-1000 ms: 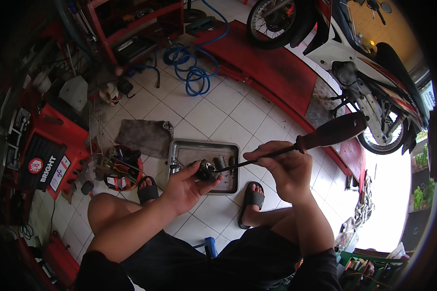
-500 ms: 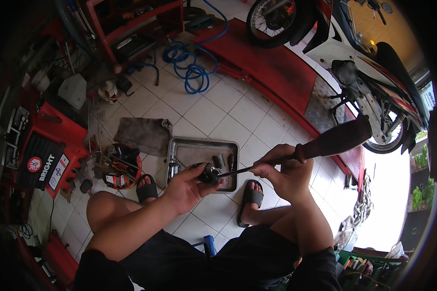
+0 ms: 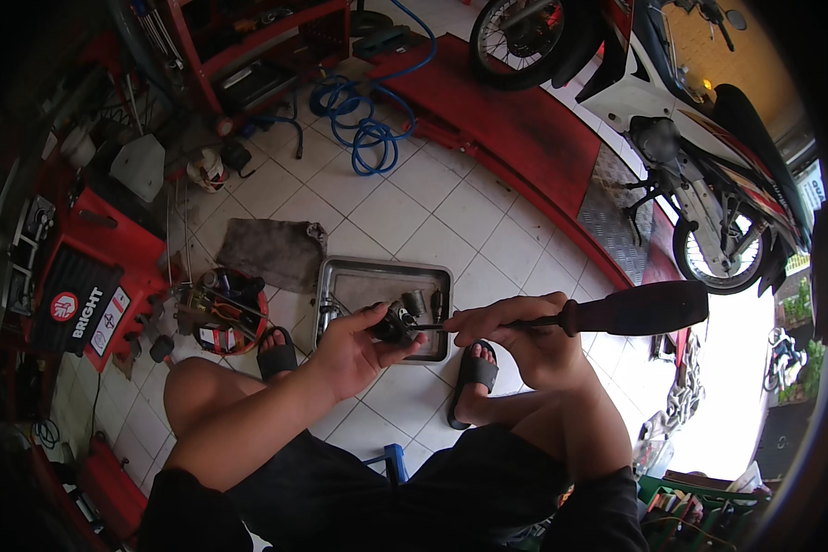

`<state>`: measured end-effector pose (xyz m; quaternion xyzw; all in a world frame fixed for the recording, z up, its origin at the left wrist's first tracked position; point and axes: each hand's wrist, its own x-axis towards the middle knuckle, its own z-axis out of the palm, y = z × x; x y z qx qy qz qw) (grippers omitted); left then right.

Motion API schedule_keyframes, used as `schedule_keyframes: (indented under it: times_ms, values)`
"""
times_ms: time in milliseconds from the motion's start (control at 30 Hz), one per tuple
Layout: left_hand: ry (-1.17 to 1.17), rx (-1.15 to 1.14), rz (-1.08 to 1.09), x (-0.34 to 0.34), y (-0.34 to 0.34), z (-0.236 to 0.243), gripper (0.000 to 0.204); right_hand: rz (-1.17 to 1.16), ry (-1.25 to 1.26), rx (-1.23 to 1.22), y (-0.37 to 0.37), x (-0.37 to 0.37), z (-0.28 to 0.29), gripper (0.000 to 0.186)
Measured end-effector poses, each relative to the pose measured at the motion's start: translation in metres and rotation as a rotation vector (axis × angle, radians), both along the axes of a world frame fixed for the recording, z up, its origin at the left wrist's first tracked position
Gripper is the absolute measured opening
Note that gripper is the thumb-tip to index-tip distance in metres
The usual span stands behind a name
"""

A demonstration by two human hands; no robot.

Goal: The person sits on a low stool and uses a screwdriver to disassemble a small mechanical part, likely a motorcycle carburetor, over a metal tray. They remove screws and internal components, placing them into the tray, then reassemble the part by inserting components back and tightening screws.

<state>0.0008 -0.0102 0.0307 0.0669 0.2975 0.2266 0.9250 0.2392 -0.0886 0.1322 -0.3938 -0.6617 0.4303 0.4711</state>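
My left hand (image 3: 354, 354) grips a small dark metal part (image 3: 396, 324) with thumb and fingers, above the steel tray (image 3: 386, 263) on the floor. My right hand (image 3: 534, 340) holds a long screwdriver (image 3: 639, 308) by its shaft, the dark, thick handle sticking out to the right. The shaft's far end meets the part in my left hand; exactly where it touches is too small to tell. In the tray lie a metal cylinder (image 3: 414, 302) and other small dark items, partly hidden behind my hands.
A red tool bin (image 3: 221, 336), a dirty cloth (image 3: 267, 253) and a blue coiled hose (image 3: 363, 138) lie around the tray. A red ramp (image 3: 506, 120) with a white motorbike (image 3: 662, 138) curves along the right. A red tool trolley (image 3: 248, 51) stands at the back; red equipment (image 3: 124, 235) at left.
The screwdriver's handle has tilted downward to nearly level, and my right hand has turned, its fingers reaching farther left along the shaft. My left hand stays around the part.
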Motion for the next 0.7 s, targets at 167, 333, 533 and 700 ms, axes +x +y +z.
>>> schedule_keyframes:
  times_ms: [167,333,533,700]
  values:
    - [0.014,-0.064,-0.057,0.001,-0.005,0.002,0.04,-0.15,0.047,-0.058,-0.006,-0.008,-0.004,0.02]
    - [-0.029,-0.006,-0.062,-0.004,0.001,0.007,0.041,-0.038,0.127,0.085,-0.003,-0.004,-0.002,0.019]
    - [0.006,-0.029,-0.043,-0.006,0.002,0.015,0.042,-0.075,0.001,0.209,-0.006,-0.005,-0.012,0.013]
    - [-0.001,-0.042,-0.03,-0.008,0.0,0.019,0.042,-0.116,0.008,0.209,-0.006,-0.007,-0.01,0.009]
